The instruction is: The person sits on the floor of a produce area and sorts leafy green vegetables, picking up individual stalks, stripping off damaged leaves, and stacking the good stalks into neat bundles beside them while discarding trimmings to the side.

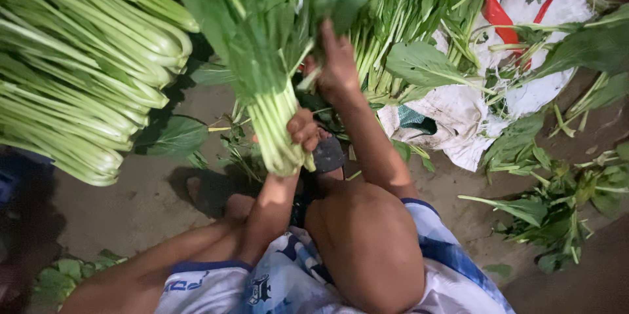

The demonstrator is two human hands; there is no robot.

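Bunching was underway: left hand (303,129) fingers wrapped the greens (275,117) at their stems; right hand (337,65) fingers pinched a stalk (306,78) beside them, apparently needing tucking in.

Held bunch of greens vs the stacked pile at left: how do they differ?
The held bunch of greens stands upright, cut ends down, in the left hand; the stacked pile lies sideways on the ground, untouched. The held bunch is a single small bundle; the stacked pile holds many bundles. The held bunch shows broad dark leaves on top; the pile shows mostly pale stems. The right hand touches the held bunch's top. Both are the same leafy, pale-stemmed vegetable.
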